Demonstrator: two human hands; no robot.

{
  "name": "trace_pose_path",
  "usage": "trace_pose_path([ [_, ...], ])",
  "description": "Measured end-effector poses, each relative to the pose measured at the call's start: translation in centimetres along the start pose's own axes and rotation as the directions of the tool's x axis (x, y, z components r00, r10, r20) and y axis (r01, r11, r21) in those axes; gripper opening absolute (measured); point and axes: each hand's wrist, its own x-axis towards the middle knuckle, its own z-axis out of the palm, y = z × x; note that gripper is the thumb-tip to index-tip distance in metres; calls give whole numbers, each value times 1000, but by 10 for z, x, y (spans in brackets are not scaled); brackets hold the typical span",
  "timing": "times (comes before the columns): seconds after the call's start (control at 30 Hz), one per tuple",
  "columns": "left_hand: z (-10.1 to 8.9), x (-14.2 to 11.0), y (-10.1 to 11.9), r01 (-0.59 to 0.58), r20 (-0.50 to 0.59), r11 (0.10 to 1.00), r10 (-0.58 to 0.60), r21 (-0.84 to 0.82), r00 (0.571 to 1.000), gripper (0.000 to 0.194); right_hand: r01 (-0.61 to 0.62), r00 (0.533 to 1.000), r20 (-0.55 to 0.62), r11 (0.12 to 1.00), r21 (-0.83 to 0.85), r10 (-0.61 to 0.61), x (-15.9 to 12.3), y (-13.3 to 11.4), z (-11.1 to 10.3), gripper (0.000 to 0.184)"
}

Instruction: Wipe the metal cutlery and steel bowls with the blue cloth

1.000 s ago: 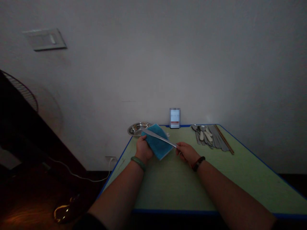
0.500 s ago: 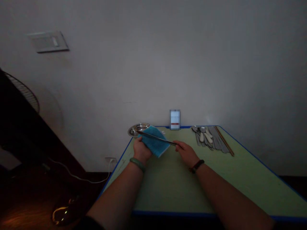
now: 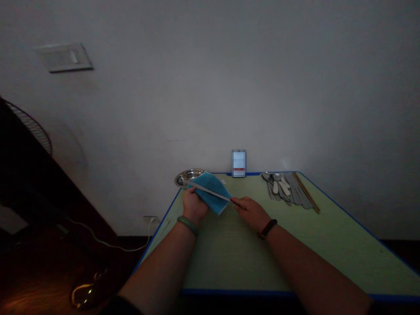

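My left hand point(image 3: 194, 205) is shut on a folded blue cloth point(image 3: 211, 194), which hangs over its fingers near the table's far left corner. My right hand point(image 3: 250, 214) pinches the end of a long, thin metal utensil point(image 3: 210, 191). The utensil lies diagonally across the top of the cloth, and its far end reaches the left hand. Its exact type is hard to tell in this dim view. The two hands are a short distance apart.
A steel dish point(image 3: 188, 176) sits behind the cloth at the table's far left corner. Spoons and flat metal cutlery point(image 3: 287, 190) lie at the far right, with wooden chopsticks point(image 3: 306, 192) beside them. A blurred upright card point(image 3: 239, 163) stands at the far edge against the wall.
My right hand has shifted left, closer to the cloth. The metal utensil has slid across the cloth and now slopes more steeply down to the right.
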Motion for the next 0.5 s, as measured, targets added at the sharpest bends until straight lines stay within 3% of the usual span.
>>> trace_pose_path([
  [0.17, -1, 1, 0, 11, 52, 1000, -11, 2, 999, 40, 29, 999, 46, 998, -52, -27, -2, -7, 0, 43],
  [0.5, -4, 1, 7, -82, -9, 997, 83, 12, 997, 41, 8, 1000, 10, 999, 48, -9, -3, -4, 0, 41],
])
